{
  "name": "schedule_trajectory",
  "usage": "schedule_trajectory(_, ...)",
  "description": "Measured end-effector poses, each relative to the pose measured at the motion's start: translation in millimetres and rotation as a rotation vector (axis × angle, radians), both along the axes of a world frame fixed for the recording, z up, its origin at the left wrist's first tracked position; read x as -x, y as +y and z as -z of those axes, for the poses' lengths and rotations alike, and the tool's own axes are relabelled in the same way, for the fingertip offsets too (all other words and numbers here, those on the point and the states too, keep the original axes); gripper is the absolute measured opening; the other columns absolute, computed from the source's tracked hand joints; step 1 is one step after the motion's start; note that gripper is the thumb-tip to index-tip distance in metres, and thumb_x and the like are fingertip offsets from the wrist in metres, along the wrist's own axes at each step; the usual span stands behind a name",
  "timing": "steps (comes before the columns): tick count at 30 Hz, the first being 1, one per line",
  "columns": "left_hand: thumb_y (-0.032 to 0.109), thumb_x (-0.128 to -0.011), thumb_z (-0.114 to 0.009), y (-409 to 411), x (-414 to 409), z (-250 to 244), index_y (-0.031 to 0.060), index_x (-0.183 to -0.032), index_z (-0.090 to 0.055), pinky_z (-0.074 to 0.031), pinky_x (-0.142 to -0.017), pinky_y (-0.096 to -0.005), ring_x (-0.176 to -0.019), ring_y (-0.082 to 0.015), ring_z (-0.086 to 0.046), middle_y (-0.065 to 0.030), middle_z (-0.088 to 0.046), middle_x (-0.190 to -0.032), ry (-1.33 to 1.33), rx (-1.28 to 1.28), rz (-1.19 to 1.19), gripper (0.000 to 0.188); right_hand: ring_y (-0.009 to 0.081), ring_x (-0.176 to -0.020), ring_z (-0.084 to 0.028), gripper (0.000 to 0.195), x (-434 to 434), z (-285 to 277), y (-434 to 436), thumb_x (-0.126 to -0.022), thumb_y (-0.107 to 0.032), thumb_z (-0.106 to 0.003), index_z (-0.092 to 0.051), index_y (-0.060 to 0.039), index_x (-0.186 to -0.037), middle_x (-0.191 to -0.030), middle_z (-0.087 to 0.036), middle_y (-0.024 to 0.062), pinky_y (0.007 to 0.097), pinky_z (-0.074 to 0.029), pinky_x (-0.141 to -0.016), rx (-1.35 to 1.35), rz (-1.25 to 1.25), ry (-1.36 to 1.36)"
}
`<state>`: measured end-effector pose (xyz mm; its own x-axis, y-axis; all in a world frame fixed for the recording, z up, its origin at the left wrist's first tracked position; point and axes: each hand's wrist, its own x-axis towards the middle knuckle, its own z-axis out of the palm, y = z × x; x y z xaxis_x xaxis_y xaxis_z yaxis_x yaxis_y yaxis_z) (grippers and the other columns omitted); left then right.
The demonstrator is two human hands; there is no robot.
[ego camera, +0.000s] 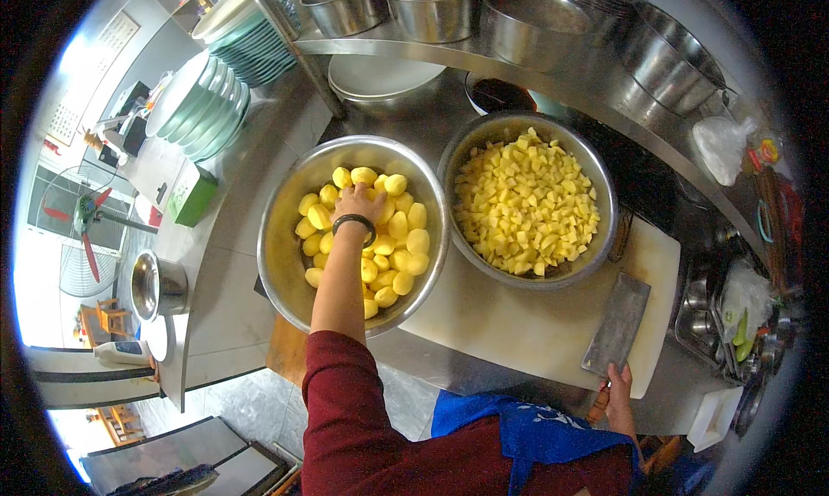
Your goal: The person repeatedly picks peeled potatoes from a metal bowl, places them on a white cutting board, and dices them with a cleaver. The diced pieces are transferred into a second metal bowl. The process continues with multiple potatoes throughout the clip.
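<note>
My left hand (360, 206) reaches into a wide steel bowl (278, 237) of peeled whole potatoes (418, 241). Its fingertips rest among the upper potatoes; whether they grip one cannot be told. A black band circles the wrist. At the lower right, my right hand (620, 383) is closed on the wooden handle of a cleaver (617, 321). The cleaver's broad blade lies over a pale cutting board (518, 321). A second steel bowl (605, 198), filled with diced potatoes (528, 204), stands to the right of the first, over the board's upper part.
Above the bowls runs a steel shelf (518, 65) with several metal pots (435, 10). Stacked plates (201, 107) and a green box (193, 193) stand at the left. Metal trays (703, 327) and a white plastic container (714, 418) are at the right.
</note>
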<state>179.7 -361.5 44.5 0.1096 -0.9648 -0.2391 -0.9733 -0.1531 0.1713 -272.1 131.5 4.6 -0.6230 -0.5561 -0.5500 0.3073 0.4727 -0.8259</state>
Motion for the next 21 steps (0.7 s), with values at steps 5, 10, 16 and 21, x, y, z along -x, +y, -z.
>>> schedule_trajectory(5,0.054,-0.083,-0.061,5,0,3,0.0131,-0.123,-0.057,-0.047,-0.096,-0.0416,-0.116,-0.0323,-0.056,-0.0163,-0.055,-0.128,0.119,0.107,-0.033,0.057,0.0099,-0.057,-0.049,0.038,-3,-2,1,-0.095,-0.021,-0.059,-0.048,-0.0092,-0.129,-0.092,-0.055,0.0001,0.0250,-0.045,-0.049,-0.013,0.013,0.000)
schedule_trajectory(10,0.045,-0.082,-0.066,4,-29,22,0.0005,-0.104,-0.063,-0.054,-0.074,-0.0391,-0.089,-0.0329,-0.067,-0.0181,-0.069,-0.094,0.327,0.209,-0.073,0.050,0.0103,-0.056,-0.050,0.039,-6,-9,-4,-0.094,-0.019,-0.060,-0.047,-0.0084,-0.129,-0.089,-0.055,0.0002,0.0265,-0.045,-0.047,0.008,0.043,-0.046)
schedule_trajectory(16,0.038,-0.084,-0.068,-18,-51,33,-0.0016,-0.106,-0.061,-0.053,-0.054,-0.0308,-0.073,-0.0185,-0.064,-0.0123,-0.066,-0.089,1.058,0.252,-0.437,0.046,0.0104,-0.060,-0.052,0.041,2,4,3,-0.091,-0.014,-0.061,-0.047,-0.0051,-0.129,-0.094,-0.058,0.0028,0.0254,-0.045,-0.047,0.058,0.006,-0.044)
schedule_trajectory(21,0.039,-0.081,-0.069,-32,-8,27,0.0094,-0.132,-0.051,-0.048,-0.092,-0.0416,-0.104,-0.0353,-0.062,-0.0223,-0.064,-0.115,0.360,0.289,-0.161,0.061,0.0099,-0.056,-0.053,0.037,4,6,4,-0.095,-0.018,-0.058,-0.047,-0.0071,-0.129,-0.092,-0.057,0.0008,0.0254,-0.046,-0.047,0.036,0.025,-0.041)
